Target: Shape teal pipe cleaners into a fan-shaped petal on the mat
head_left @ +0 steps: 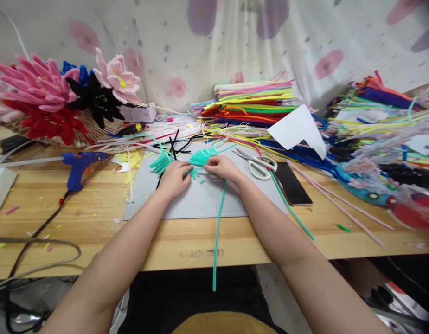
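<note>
Over the grey cutting mat [200, 204], my right hand [221, 167] pinches the near edge of a turquoise fan-shaped pipe-cleaner piece [202, 157]. My left hand [176, 178] is at the lower left of that piece, its fingers bent together beside short turquoise ends; what they hold, if anything, is hidden. Beyond my left hand lies a second turquoise pipe-cleaner piece [160, 162] with a fringe of strands. A long turquoise pipe cleaner [219, 227] runs from under my right wrist past the table's front edge. White-handled scissors [259, 166] rest right of my right hand.
A blue glue gun [78, 169] with its cord lies at left, below pipe-cleaner flowers [43, 88]. A phone [292, 185] is at the mat's right. Behind are bundled pipe cleaners [252, 102] and white paper [297, 130]; black pipe cleaners [174, 146] lie near the mat's back edge.
</note>
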Demonstrator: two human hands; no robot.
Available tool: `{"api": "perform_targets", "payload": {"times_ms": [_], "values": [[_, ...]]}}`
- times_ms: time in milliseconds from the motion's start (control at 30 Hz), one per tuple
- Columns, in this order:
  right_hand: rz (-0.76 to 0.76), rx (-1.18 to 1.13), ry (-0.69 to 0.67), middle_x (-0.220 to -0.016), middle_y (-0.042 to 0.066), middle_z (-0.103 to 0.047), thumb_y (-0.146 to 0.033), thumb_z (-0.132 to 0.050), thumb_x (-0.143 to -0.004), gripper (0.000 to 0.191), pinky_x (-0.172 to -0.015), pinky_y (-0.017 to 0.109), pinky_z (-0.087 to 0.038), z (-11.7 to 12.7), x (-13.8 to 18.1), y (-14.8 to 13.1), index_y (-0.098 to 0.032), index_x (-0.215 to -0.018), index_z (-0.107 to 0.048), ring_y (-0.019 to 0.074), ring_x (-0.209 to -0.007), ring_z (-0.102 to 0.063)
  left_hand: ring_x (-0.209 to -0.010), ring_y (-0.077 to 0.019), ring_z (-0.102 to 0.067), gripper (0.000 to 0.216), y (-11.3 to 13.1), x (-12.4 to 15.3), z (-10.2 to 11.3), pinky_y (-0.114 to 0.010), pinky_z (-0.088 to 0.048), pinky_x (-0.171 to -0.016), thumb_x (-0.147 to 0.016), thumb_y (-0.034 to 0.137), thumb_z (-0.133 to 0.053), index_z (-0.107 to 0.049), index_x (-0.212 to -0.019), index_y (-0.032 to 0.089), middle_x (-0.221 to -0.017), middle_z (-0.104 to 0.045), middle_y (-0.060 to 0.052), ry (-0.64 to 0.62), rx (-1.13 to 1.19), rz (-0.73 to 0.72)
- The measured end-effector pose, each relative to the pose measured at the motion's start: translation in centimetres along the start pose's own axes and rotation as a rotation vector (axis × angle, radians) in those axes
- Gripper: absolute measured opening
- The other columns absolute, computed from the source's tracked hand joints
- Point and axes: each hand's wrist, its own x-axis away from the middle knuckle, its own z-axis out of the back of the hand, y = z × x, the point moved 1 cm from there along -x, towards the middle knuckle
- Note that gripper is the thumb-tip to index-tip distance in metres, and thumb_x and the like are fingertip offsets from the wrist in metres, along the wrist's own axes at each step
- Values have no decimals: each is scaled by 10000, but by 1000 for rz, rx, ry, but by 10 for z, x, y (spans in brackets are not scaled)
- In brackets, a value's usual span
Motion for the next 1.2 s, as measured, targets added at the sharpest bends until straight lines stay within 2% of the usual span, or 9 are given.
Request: {"api": "perform_targets", "payload": {"times_ms": [133,233,400,800,967,1200], "values": [[41,210,58,-677,6,-616,-298,-563,-726,191,-609,234,-327,-2,-1,-4,-147,-726,-679,112,-654,-496,-1087,-222,-514,335,0,0,0,-382,-372,-972,-785,243,-458,-650,-1055,194,-1153,-609,-72,9,12,11],[95,326,68,-800,40,-673,-239,-554,-753,176,-700,251,-363,-5,-3,-9,-160,-793,-706,142,-760,-542,-1086,-228,-513,338,0,0,-1,-391,-372,-969,-777,241,-460,-650,-1055,203,-1149,-609,-70,1,15,20],[200,496,62,-850,74,-672,-239,-563,-791,165,-803,291,-358,-10,-3,-16,-157,-830,-701,178,-867,-535,-1078,-232,-513,344,1,-1,0,-384,-372,-964,-776,235,-455,-648,-1059,196,-1145,-607,-71,-6,0,17],[382,785,-74,-821,117,-624,-139,-426,-838,242,-772,319,-326,-12,0,-31,-118,-830,-668,209,-834,-481,-1082,-234,-506,344,1,-1,-1,-394,-367,-960,-769,222,-460,-637,-1063,200,-1149,-598,-73,-23,6,13],[405,631,-140,-827,91,-626,-126,-470,-815,198,-774,287,-335,-14,-3,-23,-129,-807,-667,181,-827,-482,-1077,-225,-510,336,1,0,0,-380,-366,-963,-758,198,-463,-622,-1054,192,-1137,-603,-70,-5,20,1],[232,193,-54,-841,44,-636,-191,-540,-796,125,-775,244,-369,-18,-8,-4,-128,-805,-647,134,-814,-526,-1050,-236,-523,391,-2,2,0,-369,-392,-930,-734,192,-487,-532,-1121,154,-1088,-602,-104,34,51,38]]}}
